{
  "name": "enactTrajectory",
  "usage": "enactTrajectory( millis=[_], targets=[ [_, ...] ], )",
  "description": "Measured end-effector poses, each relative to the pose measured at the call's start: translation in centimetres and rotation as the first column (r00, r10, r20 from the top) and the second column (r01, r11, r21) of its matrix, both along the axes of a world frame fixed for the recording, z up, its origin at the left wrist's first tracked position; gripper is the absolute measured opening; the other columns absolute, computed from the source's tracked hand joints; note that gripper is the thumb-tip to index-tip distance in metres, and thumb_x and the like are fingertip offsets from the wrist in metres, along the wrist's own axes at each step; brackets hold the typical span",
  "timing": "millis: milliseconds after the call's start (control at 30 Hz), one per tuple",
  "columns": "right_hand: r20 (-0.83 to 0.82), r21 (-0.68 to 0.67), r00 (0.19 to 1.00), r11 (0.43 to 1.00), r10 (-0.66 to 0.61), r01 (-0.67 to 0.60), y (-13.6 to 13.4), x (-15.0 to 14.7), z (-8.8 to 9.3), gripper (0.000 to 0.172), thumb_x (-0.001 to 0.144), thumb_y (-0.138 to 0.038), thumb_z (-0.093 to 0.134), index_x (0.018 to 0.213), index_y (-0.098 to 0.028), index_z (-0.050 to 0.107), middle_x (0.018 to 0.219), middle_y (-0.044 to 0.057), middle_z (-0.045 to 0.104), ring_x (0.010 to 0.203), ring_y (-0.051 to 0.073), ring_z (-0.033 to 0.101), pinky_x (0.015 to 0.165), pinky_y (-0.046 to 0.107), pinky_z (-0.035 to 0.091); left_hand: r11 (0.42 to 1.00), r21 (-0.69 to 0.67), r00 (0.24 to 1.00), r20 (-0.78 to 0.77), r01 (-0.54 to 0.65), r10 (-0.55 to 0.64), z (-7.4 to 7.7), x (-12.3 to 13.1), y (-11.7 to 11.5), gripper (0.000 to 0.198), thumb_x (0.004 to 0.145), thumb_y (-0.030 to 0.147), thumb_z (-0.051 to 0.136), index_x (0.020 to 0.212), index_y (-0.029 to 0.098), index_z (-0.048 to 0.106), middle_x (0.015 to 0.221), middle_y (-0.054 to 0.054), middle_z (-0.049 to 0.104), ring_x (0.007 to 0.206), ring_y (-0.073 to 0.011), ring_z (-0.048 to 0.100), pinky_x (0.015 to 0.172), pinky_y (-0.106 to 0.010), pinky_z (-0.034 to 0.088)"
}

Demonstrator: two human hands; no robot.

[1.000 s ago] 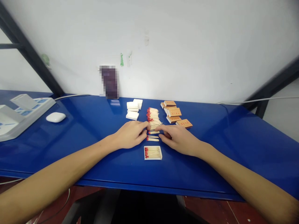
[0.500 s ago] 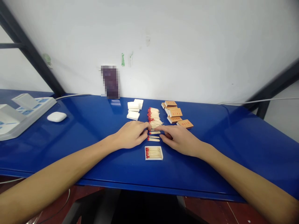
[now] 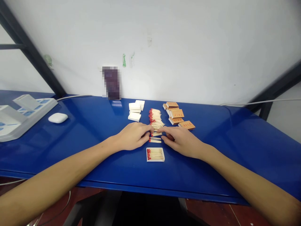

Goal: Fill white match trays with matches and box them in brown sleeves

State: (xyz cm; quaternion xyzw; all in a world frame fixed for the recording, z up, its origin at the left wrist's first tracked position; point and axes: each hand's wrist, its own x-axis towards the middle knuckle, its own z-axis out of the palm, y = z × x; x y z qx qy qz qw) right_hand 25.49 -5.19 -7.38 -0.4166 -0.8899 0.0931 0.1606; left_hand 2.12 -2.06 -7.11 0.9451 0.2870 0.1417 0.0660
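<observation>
Red-headed matches (image 3: 157, 117) lie in a long pile on the blue table, their heads to the left. From the left, my left hand (image 3: 134, 135) reaches in with its index finger at the match heads near the pile's front end, its thumb apart and lower. Opposite it, my right hand (image 3: 181, 139) touches the bare ends with a stretched index finger; its other fingers are partly curled. A few matches (image 3: 155, 140) lie separately between the two thumbs. Closest to me is a white matchbox tray (image 3: 155, 161) holding many matches, with neither hand on it.
Several white matchbox trays (image 3: 134, 117) are stacked behind my left hand. Orange matchbox sleeves (image 3: 176, 113) lie behind my right hand. A white earbud case (image 3: 57, 118) and a power strip (image 3: 44, 110) with plugs are at left. A blurred-out dark object (image 3: 112, 83) leans against the wall.
Some matches at the front of the pile have shifted slightly towards me, nearer the separate few, between my index fingers. Both hands stay almost in place.
</observation>
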Motion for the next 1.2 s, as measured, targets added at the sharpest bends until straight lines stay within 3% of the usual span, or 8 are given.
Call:
enactTrajectory(
  millis=[167, 333, 733, 1200],
  targets=[
    [-0.055, -0.026, 0.999, 1.0, -0.004, 0.002, 0.2, -0.1, -0.2, 0.028, 0.095, -0.015, 0.042, 0.112, -0.018, 0.063, 0.082, 0.004, 0.069, 0.065, 0.016, 0.058, 0.064, 0.027, 0.039, 1.0, -0.005, 1.0, -0.013, -0.009, 0.009, 0.2, 0.0, -0.1, 0.023, 0.094, 0.018, 0.041, 0.103, 0.018, 0.062, 0.081, -0.002, 0.066, 0.071, -0.0166, 0.059, 0.066, -0.028, 0.041],
    [-0.07, -0.026, 0.996, 0.998, -0.059, 0.057, 0.5, -0.3, -0.4, 0.026, 0.092, -0.012, 0.044, 0.105, -0.018, 0.066, 0.067, 0.0, 0.063, 0.055, 0.014, 0.052, 0.059, 0.026, 0.034, 1.0, 0.0, 1.0, -0.007, -0.009, 0.009, 0.1, -0.1, 0.0, 0.023, 0.094, 0.018, 0.041, 0.104, 0.018, 0.062, 0.079, -0.002, 0.066, 0.07, -0.0166, 0.059, 0.066, -0.028, 0.041],
    [-0.192, 0.031, 0.979, 0.997, -0.062, 0.069, 1.3, -0.1, -1.4, 0.023, 0.09, -0.014, 0.049, 0.095, -0.019, 0.071, 0.058, -0.003, 0.055, 0.049, 0.012, 0.042, 0.056, 0.024, 0.03, 1.0, -0.008, 1.0, 0.0, -0.002, 0.002, -0.1, 0.0, 0.1, 0.024, 0.094, 0.017, 0.041, 0.105, 0.017, 0.062, 0.083, -0.003, 0.067, 0.072, -0.0168, 0.06, 0.068, -0.029, 0.042],
    [-0.18, 0.007, 0.981, 0.997, -0.078, 0.081, 1.0, -0.3, -1.2, 0.018, 0.092, -0.02, 0.052, 0.094, -0.019, 0.069, 0.056, -0.004, 0.053, 0.049, 0.012, 0.042, 0.055, 0.024, 0.03, 1.0, -0.013, 1.0, -0.017, -0.011, 0.01, 0.1, 0.0, 0.0, 0.021, 0.093, 0.016, 0.042, 0.103, 0.018, 0.061, 0.079, -0.002, 0.065, 0.071, -0.0169, 0.059, 0.067, -0.028, 0.042]
  ],
)
